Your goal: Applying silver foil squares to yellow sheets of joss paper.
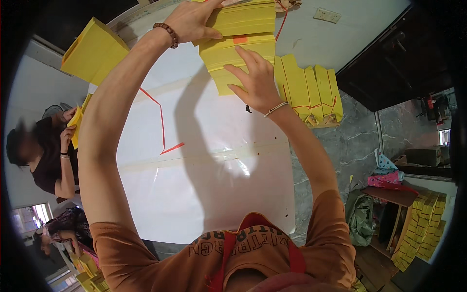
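Note:
A stack of yellow paper stands at the far end of the white table, with a second yellow paper stack right in front of it. My left hand rests against the far stack's left side, thumb apart from the fingers, whose tips reach the picture's top edge. Over the nearer stack, my right hand has its fingers spread; whether they touch the paper I cannot tell. An orange-red patch shows between the stacks. A red strap lies bent on the tabletop left of my hands' shadow.
White sheeting covers the table. Tied yellow bundles stand beyond its right edge. At the left are a large yellow paper block and a seated person holding yellow paper. Lower right, yellow bundles are piled by a brown cabinet.

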### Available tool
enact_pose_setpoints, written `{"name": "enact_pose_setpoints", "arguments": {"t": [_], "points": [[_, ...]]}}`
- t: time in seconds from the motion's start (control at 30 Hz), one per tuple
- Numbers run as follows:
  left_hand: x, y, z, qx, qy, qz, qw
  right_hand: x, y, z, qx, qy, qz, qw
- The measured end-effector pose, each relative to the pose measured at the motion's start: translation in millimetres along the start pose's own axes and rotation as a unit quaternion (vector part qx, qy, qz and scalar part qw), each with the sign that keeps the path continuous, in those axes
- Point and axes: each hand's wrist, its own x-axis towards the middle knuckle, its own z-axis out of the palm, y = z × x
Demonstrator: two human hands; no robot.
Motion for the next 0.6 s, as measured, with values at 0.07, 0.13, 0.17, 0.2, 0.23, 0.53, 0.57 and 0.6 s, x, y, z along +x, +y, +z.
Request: {"name": "enact_pose_setpoints", "arguments": {"t": [0.07, 0.13, 0.17, 0.2, 0.23, 0.53, 0.57, 0.6], "points": [[0.0, -0.5, 0.4, -0.003, 0.091, 0.133, 0.987, 1.0, 1.4, -0.3, 0.017, 0.007, -0.01, 1.0], [7.5, -2.6, -0.8, 0.008, -0.079, -0.14, 0.987, 2.6, -0.7, -1.6, 0.01, 0.011, -0.007, 1.0], [7.9, -2.7, -0.7, 0.007, -0.08, -0.14, 0.987, 3.2, -1.3, -3.2, 0.002, 0.015, -0.003, 1.0], [8.1, -2.8, -0.9, 0.013, -0.08, -0.14, 0.987, 4.4, -1.9, -4.7, 0.002, 0.015, -0.002, 1.0], [8.2, -3.0, -1.4, 0.02, -0.08, -0.14, 0.987, 6.1, -2.7, -6.3, -0.006, 0.005, 0.013, 1.0], [0.9, -3.3, 9.6, -0.015, -0.022, -0.132, 0.991, 39.0, -12.0, -21.7, 0.639, 0.095, 0.295, 0.704], [-0.5, -7.5, 11.6, -0.01, -0.017, -0.127, 0.992, 45.3, -9.6, -24.5, 0.715, 0.104, 0.296, 0.625], [-1.2, -12.0, 13.0, 0.044, 0.006, -0.066, 0.997, 47.3, -8.8, -26.4, 0.714, 0.106, 0.289, 0.628]]}}
